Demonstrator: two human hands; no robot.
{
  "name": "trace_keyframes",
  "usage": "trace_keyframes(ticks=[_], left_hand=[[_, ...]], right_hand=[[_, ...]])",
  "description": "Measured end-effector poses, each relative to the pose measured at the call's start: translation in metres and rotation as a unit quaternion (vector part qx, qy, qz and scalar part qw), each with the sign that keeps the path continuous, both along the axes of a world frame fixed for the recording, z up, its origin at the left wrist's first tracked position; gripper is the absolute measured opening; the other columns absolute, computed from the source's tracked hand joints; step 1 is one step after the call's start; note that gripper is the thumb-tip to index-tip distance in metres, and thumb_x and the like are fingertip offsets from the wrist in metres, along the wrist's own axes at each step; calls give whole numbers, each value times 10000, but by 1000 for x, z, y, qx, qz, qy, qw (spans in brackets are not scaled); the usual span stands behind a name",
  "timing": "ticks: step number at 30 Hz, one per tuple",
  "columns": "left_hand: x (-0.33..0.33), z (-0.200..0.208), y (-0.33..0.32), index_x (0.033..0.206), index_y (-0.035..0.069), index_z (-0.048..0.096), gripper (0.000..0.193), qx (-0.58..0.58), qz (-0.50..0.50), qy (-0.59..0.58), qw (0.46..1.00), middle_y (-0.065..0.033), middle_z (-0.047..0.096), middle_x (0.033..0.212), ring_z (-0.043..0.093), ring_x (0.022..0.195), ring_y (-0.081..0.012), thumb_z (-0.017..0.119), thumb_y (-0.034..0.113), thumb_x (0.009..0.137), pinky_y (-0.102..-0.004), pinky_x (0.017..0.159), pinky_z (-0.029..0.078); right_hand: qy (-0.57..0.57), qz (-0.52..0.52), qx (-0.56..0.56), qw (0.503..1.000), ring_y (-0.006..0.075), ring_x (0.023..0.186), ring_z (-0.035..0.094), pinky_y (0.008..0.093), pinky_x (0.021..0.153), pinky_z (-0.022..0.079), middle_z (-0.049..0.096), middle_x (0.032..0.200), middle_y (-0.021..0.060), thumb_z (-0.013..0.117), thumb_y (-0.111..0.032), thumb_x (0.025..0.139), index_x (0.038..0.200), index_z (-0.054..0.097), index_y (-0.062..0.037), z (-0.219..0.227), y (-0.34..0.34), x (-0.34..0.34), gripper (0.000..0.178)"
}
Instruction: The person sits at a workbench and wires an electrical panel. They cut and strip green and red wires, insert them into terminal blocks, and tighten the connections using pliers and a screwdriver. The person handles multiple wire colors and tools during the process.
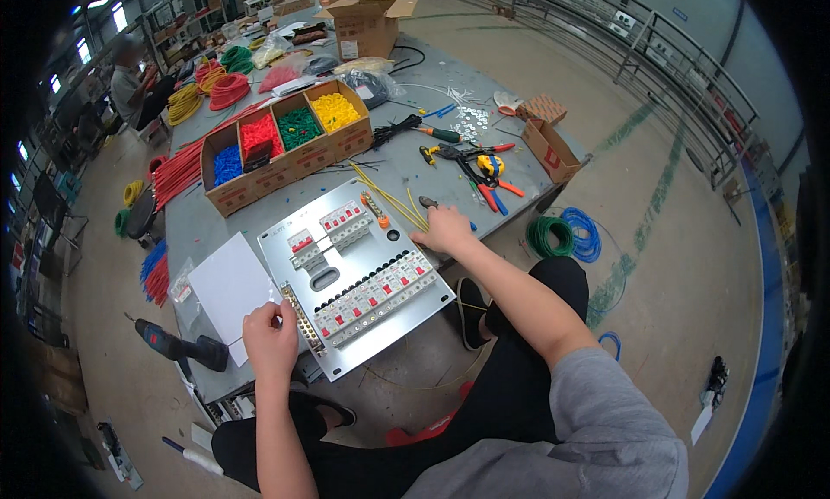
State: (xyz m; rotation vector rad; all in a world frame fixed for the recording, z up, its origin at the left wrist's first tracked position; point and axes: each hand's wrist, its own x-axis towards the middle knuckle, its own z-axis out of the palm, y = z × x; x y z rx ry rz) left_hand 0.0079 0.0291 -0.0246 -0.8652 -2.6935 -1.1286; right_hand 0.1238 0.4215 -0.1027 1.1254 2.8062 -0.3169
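panel between the hands, which are apart; likely stiff, heavyish, slick: hold by bare edges, not breakers. left hand curled, can't tell on what; right hand at wires, grip unclear.

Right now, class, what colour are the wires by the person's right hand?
The wires are yellow, seen best in the head view.

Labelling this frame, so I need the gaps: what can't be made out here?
All in the head view:
Left hand: whether it pinches anything; detail too small.
Yellow wires: near ends, covered by the right hand.
Dark tool: part of it, hidden by the right hand.
Breakers: printed markings, too small.
Open cardboard box: contents, hidden by its walls.
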Motion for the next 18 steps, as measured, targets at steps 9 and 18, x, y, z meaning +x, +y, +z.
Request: trace_keyframes(ticks=[9,18], left_hand=[[1,-2,3,722,-38,654,334,-6,4,4,1000,-187,632,681,555,639,-360,705,205,945,-466,722,420],[2,-5,5,734,-31,659,318,-1,-7,-10,1000,-183,644,708,557,669,-362,703,201,947,-467,743,434]], right_hand=[[2,6,14,1000,348,1339,573,504,1049,540,627,1392,154,777,-541,876,1356,622,-37,2,1,5,712],[13,13,43,999,354,1272,628,491,1002,573,666,1346,170,773,-449,899,1332,633,-38,-4,3,7,613]])
